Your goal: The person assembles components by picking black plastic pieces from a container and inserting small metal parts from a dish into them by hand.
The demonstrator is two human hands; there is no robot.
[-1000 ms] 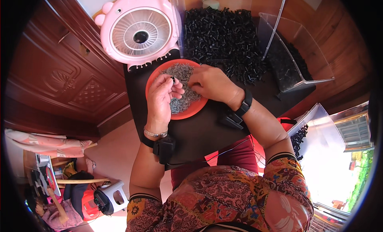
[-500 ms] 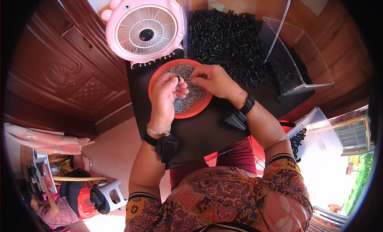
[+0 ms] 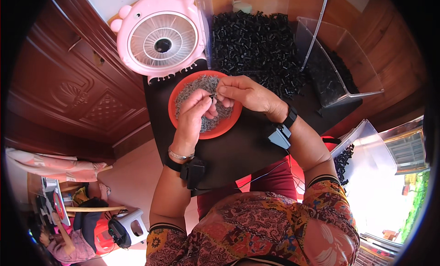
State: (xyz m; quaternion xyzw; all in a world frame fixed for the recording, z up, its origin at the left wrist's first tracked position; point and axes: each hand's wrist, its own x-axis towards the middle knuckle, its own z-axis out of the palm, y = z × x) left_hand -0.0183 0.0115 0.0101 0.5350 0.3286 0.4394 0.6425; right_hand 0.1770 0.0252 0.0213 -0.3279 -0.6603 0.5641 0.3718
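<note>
Over an orange-red bowl (image 3: 211,135), my two hands meet with their fingertips close together. The bowl holds a mass of small grey pieces (image 3: 201,85), which look like metal. My left hand (image 3: 191,117) pinches a small black plastic part (image 3: 211,97) between thumb and forefinger, its other fingers curled. My right hand (image 3: 250,97) has thumb and forefinger pressed together right beside that part. Whatever sits in the right fingertips is too small to make out. Each wrist wears a strap with a dark box-shaped device.
A pink animal-shaped fan (image 3: 162,44) stands at the table's far left. Behind the bowl lies a big heap of black parts (image 3: 256,51). Clear plastic bins (image 3: 362,69) with black parts stand to the right, one lower down. A person (image 3: 73,241) sits at the lower left.
My right hand has come down and left, its fingertips meeting the left hand's. My left hand has lowered slightly, still pinching the black part. The whole view has shifted slightly.
</note>
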